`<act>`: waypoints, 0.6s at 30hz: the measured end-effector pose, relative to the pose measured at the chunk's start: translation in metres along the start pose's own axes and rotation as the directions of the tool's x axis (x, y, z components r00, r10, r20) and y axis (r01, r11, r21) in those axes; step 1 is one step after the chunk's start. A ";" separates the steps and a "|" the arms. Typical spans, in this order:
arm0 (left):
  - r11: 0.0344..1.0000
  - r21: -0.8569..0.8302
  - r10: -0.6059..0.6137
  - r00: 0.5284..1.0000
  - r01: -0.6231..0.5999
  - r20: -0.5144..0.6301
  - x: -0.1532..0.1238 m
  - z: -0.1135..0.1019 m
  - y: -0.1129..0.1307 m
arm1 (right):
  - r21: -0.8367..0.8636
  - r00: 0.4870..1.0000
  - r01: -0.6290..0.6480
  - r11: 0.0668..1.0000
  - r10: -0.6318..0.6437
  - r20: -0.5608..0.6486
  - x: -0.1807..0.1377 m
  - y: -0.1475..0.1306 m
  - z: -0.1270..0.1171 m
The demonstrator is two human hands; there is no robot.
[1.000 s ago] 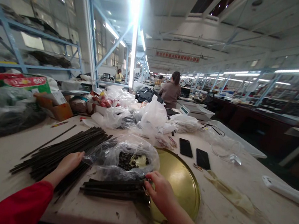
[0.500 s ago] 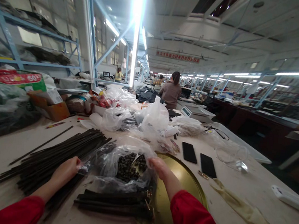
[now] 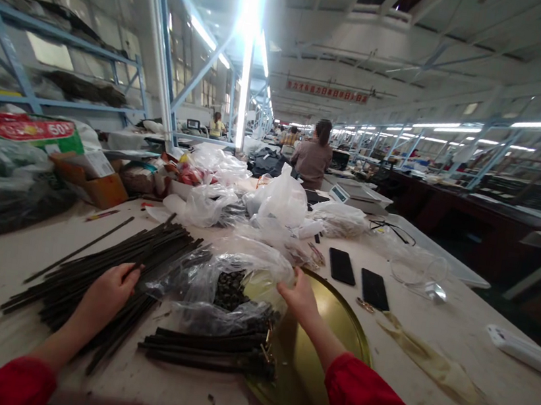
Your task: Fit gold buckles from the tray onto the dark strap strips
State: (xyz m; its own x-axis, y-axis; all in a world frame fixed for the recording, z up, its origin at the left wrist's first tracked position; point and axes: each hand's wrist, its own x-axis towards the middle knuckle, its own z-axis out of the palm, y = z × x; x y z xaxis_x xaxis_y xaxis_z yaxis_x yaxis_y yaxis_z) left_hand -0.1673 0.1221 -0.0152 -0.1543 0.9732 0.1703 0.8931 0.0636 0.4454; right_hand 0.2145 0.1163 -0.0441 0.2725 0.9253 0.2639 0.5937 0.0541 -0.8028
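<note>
My left hand [image 3: 108,297] is closed in a pinch on a thin dark strip [image 3: 155,244], which slants up over a fanned pile of similar dark strips [image 3: 85,284]. To its right lies a clear plastic bag [image 3: 228,257] with small dark pieces [image 3: 230,289] inside. My right hand [image 3: 302,297] pinches the bag's right edge, above a round gold tray [image 3: 326,343]. In front of the bag is a bundle of dark strips [image 3: 206,347] with gold-coloured metal pieces at its right end, which reaches over the tray.
Two black phones [image 3: 342,266] lie right of the tray, near a pale cloth strip [image 3: 429,356]. Crumpled plastic bags [image 3: 281,197] and a scale [image 3: 351,196] stand behind. An orange-brown box [image 3: 97,190] is at the left. A person [image 3: 312,161] is farther back.
My left hand has left the bag's left edge, moved left and taken a dark strip. My right hand is slightly higher and farther right, and the bag's mouth has partly folded over.
</note>
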 end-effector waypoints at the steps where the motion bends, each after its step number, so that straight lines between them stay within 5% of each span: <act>1: 0.999 -0.032 0.012 1.000 -0.011 0.028 -0.013 -0.006 0.009 | -0.022 0.998 0.046 0.999 -0.047 -0.045 -0.008 -0.004 -0.005; 3: 0.980 -0.201 0.043 0.987 -0.011 0.155 -0.046 -0.014 0.029 | 0.005 0.983 0.167 0.986 -0.166 -0.074 -0.024 -0.017 -0.010; 5: 0.912 -0.402 0.077 0.931 0.079 0.357 -0.082 -0.012 0.049 | 0.139 0.970 0.217 0.966 -0.230 0.083 -0.039 -0.033 -0.009; 7: 0.847 -0.489 0.099 0.842 0.208 0.531 -0.113 -0.004 0.062 | 0.317 0.922 0.093 0.944 -0.202 0.330 -0.052 -0.047 -0.003; 10: 0.755 -0.536 0.114 0.730 0.377 0.674 -0.143 0.013 0.074 | 0.359 0.852 -0.010 0.933 -0.181 0.492 -0.067 -0.060 0.010; 13: 0.625 -0.603 0.169 0.668 0.496 0.725 -0.149 0.022 0.082 | 0.309 0.771 -0.011 0.951 -0.189 0.608 -0.072 -0.064 0.021; 15: 0.546 -0.640 0.181 0.670 0.540 0.720 -0.143 0.023 0.087 | 0.251 0.728 0.013 0.968 -0.181 0.661 -0.066 -0.063 0.027; 18: 0.459 -0.642 0.100 0.682 0.614 0.724 -0.129 0.023 0.092 | 0.117 0.786 0.073 0.990 -0.130 0.604 -0.040 -0.055 0.039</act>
State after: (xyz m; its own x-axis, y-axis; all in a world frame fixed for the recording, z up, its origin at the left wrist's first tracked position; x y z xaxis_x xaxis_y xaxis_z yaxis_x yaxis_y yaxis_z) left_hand -0.0555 0.0076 -0.0165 0.2902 0.8302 -0.4759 0.0437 0.4853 0.8733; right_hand 0.1414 0.0911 -0.0313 -0.3202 0.9473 -0.0114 0.5193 0.1655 -0.8384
